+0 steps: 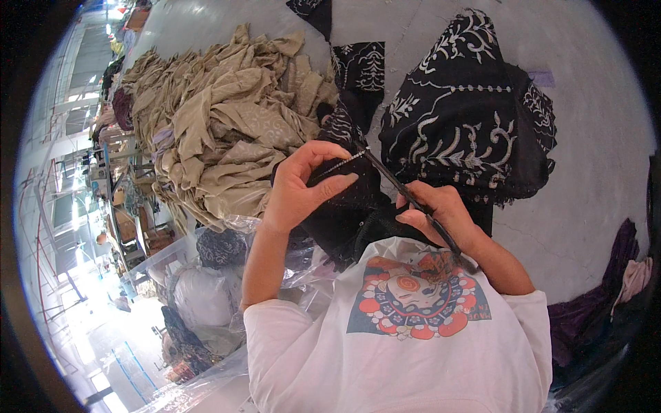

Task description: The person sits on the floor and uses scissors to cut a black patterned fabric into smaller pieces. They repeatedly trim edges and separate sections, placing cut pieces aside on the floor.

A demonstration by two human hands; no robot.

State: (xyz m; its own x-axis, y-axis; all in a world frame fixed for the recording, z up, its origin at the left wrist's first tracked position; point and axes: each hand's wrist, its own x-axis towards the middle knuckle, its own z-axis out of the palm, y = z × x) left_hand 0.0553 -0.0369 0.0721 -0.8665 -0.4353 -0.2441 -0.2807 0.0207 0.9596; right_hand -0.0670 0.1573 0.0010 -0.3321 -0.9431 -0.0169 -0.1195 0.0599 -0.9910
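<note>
My left hand (304,180) is raised over black cloth, its thumb apart from the forefinger. A thin pale beaded strip (351,159) runs past the forefinger tip; whether the fingers grip it is unclear. My right hand (439,209) holds a long, narrow dark thing (390,178), either a tool or a taut fabric edge, slanting up to the strip's end. Under both hands lies black embroidered fabric (338,201), partly hidden by my left hand. More black cloth with silvery leafy embroidery (454,131) lies beyond my right hand.
A large heap of tan fabric pieces (232,129) lies to the left on the grey surface (583,180). Clear plastic and a stuffed bag (204,294) are at the lower left. Purple cloth (588,315) lies at the right edge, and a small lilac scrap (542,79) at the upper right.
</note>
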